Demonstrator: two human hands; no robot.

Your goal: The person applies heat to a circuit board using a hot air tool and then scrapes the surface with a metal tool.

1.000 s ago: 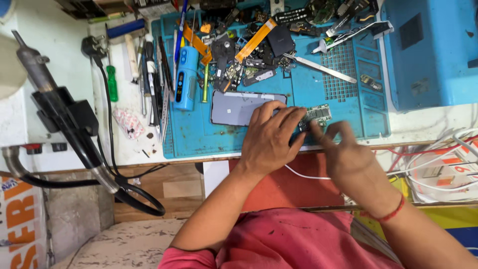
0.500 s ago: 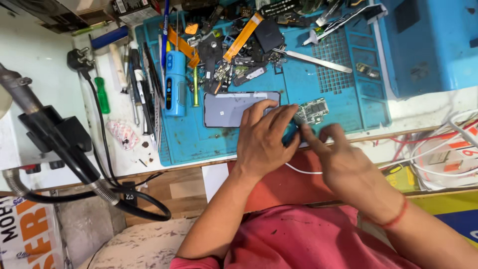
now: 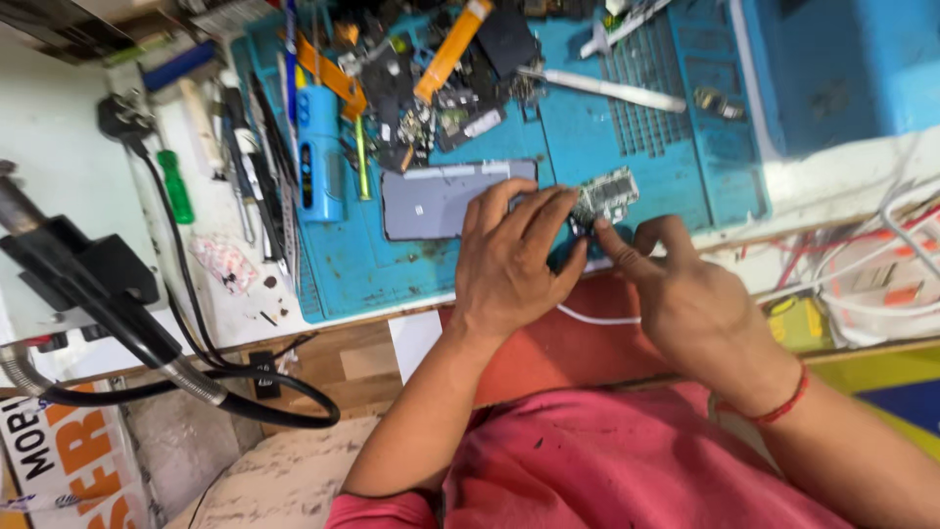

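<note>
My left hand (image 3: 511,257) rests palm down on the blue work mat (image 3: 411,264), fingers spread over the right end of a grey phone back panel (image 3: 431,201). Its fingertips reach a small green circuit board (image 3: 607,193). My right hand (image 3: 685,294) is beside it, with the index finger and thumb pinching at the lower edge of that board. Whether either hand fully grips the board is hidden by the fingers.
Screwdrivers (image 3: 176,186), tweezers, a blue tool (image 3: 319,152) and phone parts crowd the mat's far side. A white spudger (image 3: 607,90) lies beyond the board. A black hot-air handle with hose (image 3: 88,284) is at left; cables (image 3: 871,264) at right.
The view has shifted slightly; both hands stay at the circuit board, with the right fingers moved closer onto its lower edge.
</note>
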